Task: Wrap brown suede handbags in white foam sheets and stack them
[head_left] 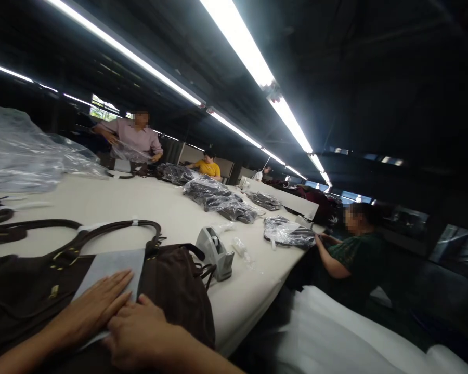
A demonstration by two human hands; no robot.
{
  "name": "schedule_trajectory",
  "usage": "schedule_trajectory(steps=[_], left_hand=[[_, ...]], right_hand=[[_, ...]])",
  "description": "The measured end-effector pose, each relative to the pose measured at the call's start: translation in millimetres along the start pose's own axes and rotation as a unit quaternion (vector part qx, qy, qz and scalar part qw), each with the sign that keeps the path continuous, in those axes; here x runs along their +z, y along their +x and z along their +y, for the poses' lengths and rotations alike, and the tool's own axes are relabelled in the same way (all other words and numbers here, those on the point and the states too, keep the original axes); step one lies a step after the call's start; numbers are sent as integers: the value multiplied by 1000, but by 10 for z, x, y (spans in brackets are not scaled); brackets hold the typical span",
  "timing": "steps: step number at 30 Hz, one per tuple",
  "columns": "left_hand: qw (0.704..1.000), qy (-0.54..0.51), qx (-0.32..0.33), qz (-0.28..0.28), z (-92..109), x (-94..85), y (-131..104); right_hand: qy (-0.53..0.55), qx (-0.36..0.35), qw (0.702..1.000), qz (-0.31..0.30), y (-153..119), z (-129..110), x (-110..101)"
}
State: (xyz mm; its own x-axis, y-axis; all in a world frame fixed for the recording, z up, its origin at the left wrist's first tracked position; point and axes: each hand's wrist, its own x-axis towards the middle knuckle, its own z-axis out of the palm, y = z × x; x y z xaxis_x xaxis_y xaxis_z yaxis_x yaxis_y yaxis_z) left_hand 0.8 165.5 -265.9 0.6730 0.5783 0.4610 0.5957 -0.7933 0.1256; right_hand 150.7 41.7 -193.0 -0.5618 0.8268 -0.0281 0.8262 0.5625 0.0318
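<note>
A dark brown handbag (175, 291) with looped handles lies in front of me at the lower left of the table. Across its front runs a pale grey-white sheet (113, 262), which looks like paper or thin foam. My left hand (99, 301) rests flat on this sheet, fingers stretched out. Just to its right, my right hand (138, 330) is curled, its fingers closed at the sheet's lower part; the fingertips are partly hidden. A grey tape dispenser (216, 254) stands close to the bag's right side.
Clear plastic bags (19, 150) are heaped at the far left. Several plastic-wrapped dark bags (218, 200) lie along the white table (179, 208). Co-workers stand around it, one in dark green (354, 249) at the right. White sheeting (335, 332) fills the lower right.
</note>
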Motion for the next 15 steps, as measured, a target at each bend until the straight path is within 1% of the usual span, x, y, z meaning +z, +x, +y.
schedule_trajectory(steps=[1,2,4,7,8,10,12,15], left_hand=[[999,6,-11,-30,-30,52,-51],[997,14,-30,-63,-23,54,-81],[990,25,-75,-118,87,-57,-82],[984,3,-90,-156,315,-294,-4],[982,-9,-93,-164,358,-340,26],[977,-31,-110,-179,371,-356,61],[973,-59,-123,-187,325,-312,58],[968,-99,-137,-184,267,-255,25]], right_hand=[[17,3,1000,10,-92,-69,4],[40,0,999,26,-214,-151,19],[92,-32,991,92,-541,-335,80],[124,-81,962,231,-1135,-552,235],[114,-75,955,264,-1317,-579,301],[64,-50,953,293,-1593,-566,461],[8,-20,950,311,-1728,-515,655],[-40,-2,934,355,-1735,-513,896]])
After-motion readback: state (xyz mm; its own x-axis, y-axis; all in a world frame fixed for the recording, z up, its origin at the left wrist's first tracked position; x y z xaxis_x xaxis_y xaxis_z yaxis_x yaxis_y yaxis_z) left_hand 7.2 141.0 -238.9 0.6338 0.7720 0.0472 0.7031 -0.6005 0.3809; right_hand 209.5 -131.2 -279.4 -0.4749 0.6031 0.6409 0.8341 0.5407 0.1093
